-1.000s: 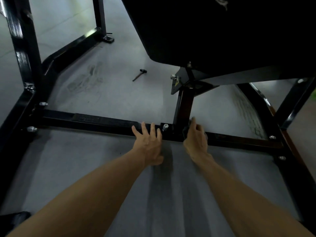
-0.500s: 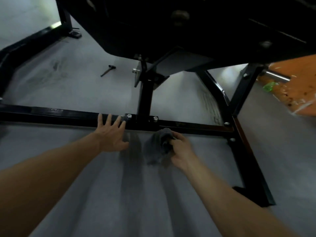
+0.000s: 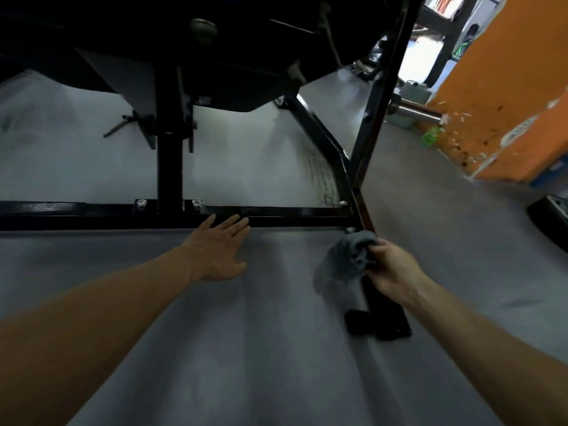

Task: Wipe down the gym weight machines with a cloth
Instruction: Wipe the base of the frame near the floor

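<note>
A black steel weight machine frame fills the upper view, its low crossbar (image 3: 292, 215) running left to right along the grey floor. My left hand (image 3: 219, 250) lies flat on the floor, fingers straight, with the fingertips at the crossbar's near edge. My right hand (image 3: 392, 269) grips a bunched grey cloth (image 3: 349, 259) at the frame's right corner, just below the bolted joint where the crossbar meets the side rail (image 3: 384, 309). A dark padded seat (image 3: 184, 41) hangs overhead.
An upright post (image 3: 169, 167) rises from the crossbar's middle. A diagonal brace (image 3: 381, 99) climbs from the right corner. An orange wall (image 3: 504, 112) stands at the right, with a steel bar (image 3: 415, 109) and a green object (image 3: 431, 135) beside it. A small tool (image 3: 118, 127) lies on the floor behind.
My right hand has carried the cloth right along the crossbar from the centre post to the frame's right corner. My left hand has shifted right as well. The view has swung right.
</note>
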Available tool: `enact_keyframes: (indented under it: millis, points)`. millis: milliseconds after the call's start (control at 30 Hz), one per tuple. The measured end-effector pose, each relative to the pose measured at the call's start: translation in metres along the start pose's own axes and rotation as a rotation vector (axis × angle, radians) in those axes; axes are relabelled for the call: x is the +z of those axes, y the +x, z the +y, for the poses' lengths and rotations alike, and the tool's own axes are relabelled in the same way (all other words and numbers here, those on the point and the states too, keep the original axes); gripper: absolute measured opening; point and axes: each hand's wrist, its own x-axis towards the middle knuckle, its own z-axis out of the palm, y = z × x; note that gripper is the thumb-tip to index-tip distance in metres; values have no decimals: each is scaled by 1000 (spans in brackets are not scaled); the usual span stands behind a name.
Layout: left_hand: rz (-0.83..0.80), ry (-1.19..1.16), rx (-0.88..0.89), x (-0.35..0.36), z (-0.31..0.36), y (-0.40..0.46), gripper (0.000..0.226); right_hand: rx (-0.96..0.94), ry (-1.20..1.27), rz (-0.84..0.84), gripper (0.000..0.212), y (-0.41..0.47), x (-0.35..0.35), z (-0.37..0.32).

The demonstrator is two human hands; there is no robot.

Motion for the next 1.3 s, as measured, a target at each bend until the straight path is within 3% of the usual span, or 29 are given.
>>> enact_keyframes:
  millis: [167,267,367,433,500,600,733,833,1033,1167,1300]
  points:
    - [23,-60,31,-20,52,49,83,-199,-226,11,33,37,-52,-52]
    - [19,-94,47,-29,78,85,83,-425,-621,16,28,84,-68,-61]
    - [-15,-129,34,-33,103,130,83,-625,-1075,-94,32,142,-81,-49]
    - [-54,-142,-15,-34,117,156,83,-648,-1381,-233,31,174,-85,-31]
    - [-102,-143,-77,-33,127,184,84,-546,-1584,-261,43,201,-84,-16]
    - [-175,-123,-130,-25,129,212,87,-591,-1738,-272,42,237,-73,-9]
    - [-207,-81,-126,-10,122,226,95,-600,-1766,-316,44,286,-57,-24]
    - [-231,-81,-94,-9,114,227,96,-619,-1829,-285,48,277,-51,-36]
    - [-263,-143,-133,-22,130,227,98,-685,-1815,-291,36,206,-77,-23]
    - [-213,-9,89,3,174,182,104,-916,-1991,-397,24,126,-97,18]
    - [-305,-38,333,48,224,134,104,-852,-2073,-481,23,68,-116,68]
